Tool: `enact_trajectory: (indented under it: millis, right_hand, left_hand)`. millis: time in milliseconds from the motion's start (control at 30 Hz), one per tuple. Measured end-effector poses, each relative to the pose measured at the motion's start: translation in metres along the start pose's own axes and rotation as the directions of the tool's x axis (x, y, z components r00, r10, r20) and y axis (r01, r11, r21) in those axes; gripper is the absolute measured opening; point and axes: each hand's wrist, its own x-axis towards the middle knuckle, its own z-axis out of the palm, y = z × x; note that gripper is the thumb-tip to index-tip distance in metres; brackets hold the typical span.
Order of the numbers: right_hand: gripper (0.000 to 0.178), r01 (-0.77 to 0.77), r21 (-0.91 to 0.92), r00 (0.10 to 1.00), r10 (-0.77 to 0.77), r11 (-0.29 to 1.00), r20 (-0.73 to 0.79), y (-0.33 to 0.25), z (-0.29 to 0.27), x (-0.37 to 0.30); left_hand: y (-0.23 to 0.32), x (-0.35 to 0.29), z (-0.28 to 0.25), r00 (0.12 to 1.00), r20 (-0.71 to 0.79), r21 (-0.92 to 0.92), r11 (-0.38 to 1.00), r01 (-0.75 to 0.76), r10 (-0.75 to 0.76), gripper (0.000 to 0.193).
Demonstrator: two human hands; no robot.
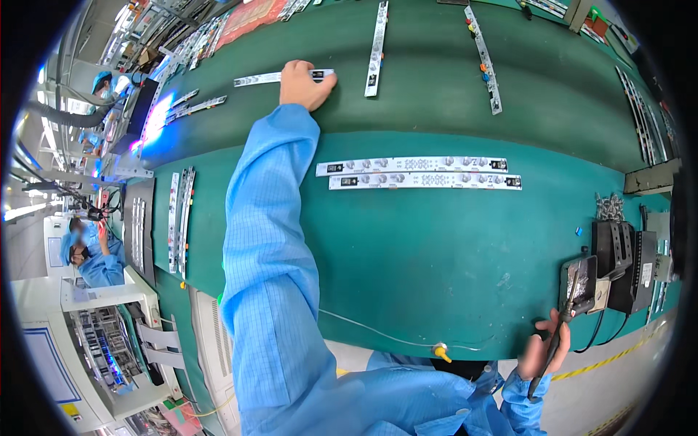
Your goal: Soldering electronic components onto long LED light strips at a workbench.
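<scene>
My left hand (305, 86) reaches far out over the dark green belt, its fingers closed over a narrow white circuit board strip (260, 79). Part of that strip is hidden under the hand. At the lower right, my right hand (547, 350) is closed around a soldering iron (560, 334), whose thin end points up toward a small black tray (578, 285). Between the hands, two more white strips, an upper one (414, 166) and a lower one (429, 181), lie side by side on the green mat (436, 254).
Two strips, one (376, 54) and another with coloured parts (486, 65), lie lengthwise on the belt (429, 87). A black soldering station (631, 272) stands at right beside small metal parts (609, 207). A yellow-clipped wire (440, 352) lies at the near edge. Co-workers sit at left.
</scene>
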Motion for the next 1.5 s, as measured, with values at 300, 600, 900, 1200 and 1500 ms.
enact_trajectory:
  millis: [300,600,900,1200,1500]
  right_hand:
    - [0.058,-0.059,-0.126,0.997,0.064,0.990,0.035,-0.006,0.000,0.000]
    - [0.059,-0.067,-0.178,0.994,0.081,0.982,0.074,-0.005,0.001,-0.001]
    - [0.057,-0.069,-0.169,0.994,0.083,0.983,0.077,-0.013,-0.002,0.000]
    - [0.063,0.018,-0.116,0.995,-0.007,0.993,0.096,-0.005,-0.003,0.000]
    - [0.063,0.134,0.140,0.990,-0.140,0.981,0.034,0.004,-0.001,0.003]
  left_hand:
    - [-0.088,0.062,0.015,0.965,0.173,0.339,0.932,0.132,-0.199,0.053]
    - [-0.148,0.055,0.010,0.986,0.056,0.287,0.949,0.134,-0.156,0.037]
    - [-0.157,0.047,0.004,0.983,0.039,0.295,0.942,0.162,-0.181,0.032]
    - [0.007,0.063,-0.070,0.971,0.123,0.158,0.962,-0.223,0.205,0.042]
    - [0.201,-0.125,-0.102,0.744,0.415,-0.212,0.850,-0.481,0.524,0.057]
